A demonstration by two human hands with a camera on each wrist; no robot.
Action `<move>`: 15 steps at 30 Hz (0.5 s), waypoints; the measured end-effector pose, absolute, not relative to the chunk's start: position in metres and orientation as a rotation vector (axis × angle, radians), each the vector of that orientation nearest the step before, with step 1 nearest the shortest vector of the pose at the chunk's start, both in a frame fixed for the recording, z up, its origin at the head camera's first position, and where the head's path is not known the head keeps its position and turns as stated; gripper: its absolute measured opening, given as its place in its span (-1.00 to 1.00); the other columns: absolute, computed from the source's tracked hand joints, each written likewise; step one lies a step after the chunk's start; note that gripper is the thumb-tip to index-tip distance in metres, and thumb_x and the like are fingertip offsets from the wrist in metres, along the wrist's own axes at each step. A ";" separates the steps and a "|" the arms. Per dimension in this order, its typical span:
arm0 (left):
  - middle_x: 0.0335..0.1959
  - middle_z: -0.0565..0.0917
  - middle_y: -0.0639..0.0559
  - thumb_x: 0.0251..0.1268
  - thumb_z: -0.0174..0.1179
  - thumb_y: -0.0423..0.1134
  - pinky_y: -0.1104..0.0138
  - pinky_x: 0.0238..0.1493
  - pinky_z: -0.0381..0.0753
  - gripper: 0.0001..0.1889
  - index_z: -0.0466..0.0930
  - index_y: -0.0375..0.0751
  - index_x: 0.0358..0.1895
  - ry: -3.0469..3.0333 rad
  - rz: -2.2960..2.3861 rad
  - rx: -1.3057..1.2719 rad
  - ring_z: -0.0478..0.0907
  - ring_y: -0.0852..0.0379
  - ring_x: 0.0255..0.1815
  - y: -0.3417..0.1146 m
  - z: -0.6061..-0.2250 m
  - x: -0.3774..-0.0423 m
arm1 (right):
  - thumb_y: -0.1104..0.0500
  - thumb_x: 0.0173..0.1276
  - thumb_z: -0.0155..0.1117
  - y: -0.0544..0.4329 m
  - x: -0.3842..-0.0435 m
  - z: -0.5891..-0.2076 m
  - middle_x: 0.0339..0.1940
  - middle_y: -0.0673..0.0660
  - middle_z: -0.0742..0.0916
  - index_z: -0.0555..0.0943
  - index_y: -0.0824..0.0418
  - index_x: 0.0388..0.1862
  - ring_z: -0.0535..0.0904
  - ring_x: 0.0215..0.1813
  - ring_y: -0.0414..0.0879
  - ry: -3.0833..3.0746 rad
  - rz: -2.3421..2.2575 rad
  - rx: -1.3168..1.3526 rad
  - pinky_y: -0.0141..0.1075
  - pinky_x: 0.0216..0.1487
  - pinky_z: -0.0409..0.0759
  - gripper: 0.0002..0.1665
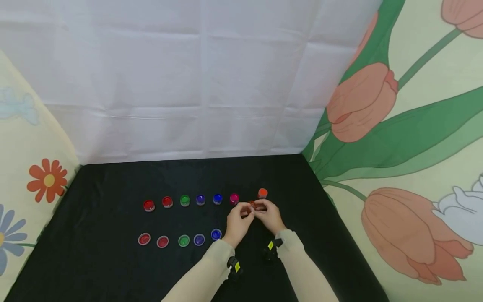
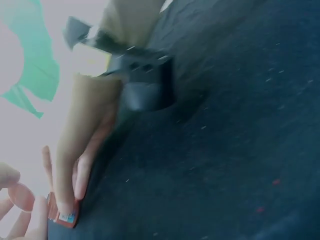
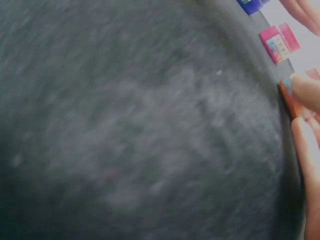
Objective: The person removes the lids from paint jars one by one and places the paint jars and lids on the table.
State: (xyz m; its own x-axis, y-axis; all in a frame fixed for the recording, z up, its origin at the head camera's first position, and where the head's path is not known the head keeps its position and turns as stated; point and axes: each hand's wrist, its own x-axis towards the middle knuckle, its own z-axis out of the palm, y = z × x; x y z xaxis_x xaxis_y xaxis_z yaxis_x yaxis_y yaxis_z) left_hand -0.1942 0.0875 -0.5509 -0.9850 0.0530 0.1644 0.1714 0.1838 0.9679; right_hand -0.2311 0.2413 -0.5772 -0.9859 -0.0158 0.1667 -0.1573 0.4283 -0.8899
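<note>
My right hand [image 1: 270,214] grips a small orange-brown jar [image 2: 72,218] with a label, thumb and fingers on its sides, low over the black cloth. Beside it, my left hand [image 1: 237,224] pinches a clear orange-tinted round lid [image 2: 21,197], held apart from the jar in the left wrist view. The fingers mostly cover both pieces in the head view. Just left of the hands stands a magenta jar [image 1: 234,198], its label showing in the right wrist view. Behind my right hand is a bright orange jar [image 1: 262,193].
Leftward from the magenta jar runs a row of small jars: blue [image 1: 217,199], purple [image 1: 201,199], green [image 1: 185,200] and two reds. Nearer me lies a row of round lid-like pieces: blue [image 1: 216,234], purple [image 1: 199,239], green [image 1: 183,240], two reds. A white curtain hangs behind.
</note>
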 end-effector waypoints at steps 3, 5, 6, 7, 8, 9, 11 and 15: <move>-0.08 0.62 -0.15 0.31 0.32 -0.42 0.19 -0.02 0.70 -0.79 0.61 -0.28 -0.03 -2.371 -1.921 -0.231 0.62 -0.08 -0.05 0.091 -0.552 -0.186 | 0.42 0.20 0.50 0.241 -0.234 -0.574 -0.12 0.31 0.73 0.67 0.41 -0.05 0.70 -0.10 0.16 -2.558 1.536 0.136 -0.15 -0.08 0.72 -0.67; -0.09 0.57 -0.13 0.30 0.32 -0.45 0.22 -0.03 0.70 -0.79 0.58 -0.29 -0.04 -2.397 -1.910 -0.238 0.61 -0.05 -0.05 0.094 -0.551 -0.180 | 0.41 0.19 0.51 0.241 -0.236 -0.573 -0.14 0.31 0.73 0.67 0.41 -0.06 0.71 -0.11 0.17 -2.566 1.507 0.126 -0.12 -0.07 0.72 -0.67; -0.11 0.55 -0.12 0.29 0.32 -0.46 0.24 -0.03 0.70 -0.78 0.56 -0.30 -0.05 -2.414 -1.884 -0.251 0.62 -0.05 -0.06 0.095 -0.551 -0.177 | 0.40 0.19 0.52 0.241 -0.237 -0.572 -0.16 0.30 0.74 0.68 0.41 -0.07 0.71 -0.13 0.16 -2.569 1.489 0.118 -0.11 -0.07 0.72 -0.68; -0.13 0.54 -0.11 0.27 0.33 -0.47 0.25 -0.05 0.70 -0.77 0.54 -0.30 -0.06 -2.434 -1.850 -0.268 0.62 -0.03 -0.08 0.096 -0.550 -0.175 | 0.38 0.18 0.52 0.241 -0.238 -0.572 -0.18 0.29 0.75 0.68 0.40 -0.08 0.72 -0.14 0.15 -2.573 1.467 0.113 -0.11 -0.08 0.72 -0.68; -0.15 0.52 -0.08 0.26 0.34 -0.48 0.27 -0.06 0.70 -0.77 0.53 -0.30 -0.08 -2.462 -1.807 -0.281 0.61 0.00 -0.11 0.096 -0.550 -0.172 | 0.37 0.18 0.53 0.240 -0.239 -0.571 -0.20 0.29 0.75 0.68 0.41 -0.10 0.72 -0.16 0.14 -2.576 1.442 0.110 -0.11 -0.10 0.72 -0.68; -0.18 0.51 -0.06 0.25 0.34 -0.48 0.29 -0.08 0.70 -0.76 0.50 -0.29 -0.10 -2.493 -1.755 -0.294 0.60 0.03 -0.14 0.097 -0.550 -0.169 | 0.37 0.17 0.54 0.240 -0.240 -0.571 -0.21 0.28 0.76 0.68 0.41 -0.11 0.72 -0.18 0.13 -2.577 1.430 0.103 -0.11 -0.11 0.72 -0.68; -0.24 0.48 -0.02 0.23 0.36 -0.48 0.32 -0.16 0.66 -0.75 0.47 -0.26 -0.15 -2.561 -1.631 -0.320 0.55 0.09 -0.23 0.099 -0.549 -0.164 | 0.34 0.16 0.55 0.239 -0.241 -0.570 -0.22 0.27 0.76 0.69 0.41 -0.12 0.72 -0.20 0.11 -2.585 1.400 0.086 -0.11 -0.13 0.72 -0.68; -0.30 0.44 0.02 0.24 0.37 -0.45 0.33 -0.31 0.54 -0.74 0.43 -0.21 -0.21 -2.669 -1.478 -0.344 0.47 0.16 -0.34 0.102 -0.547 -0.156 | 0.34 0.17 0.55 0.236 -0.243 -0.568 -0.20 0.27 0.76 0.70 0.40 -0.10 0.72 -0.19 0.11 -2.588 1.403 0.062 -0.08 -0.11 0.71 -0.68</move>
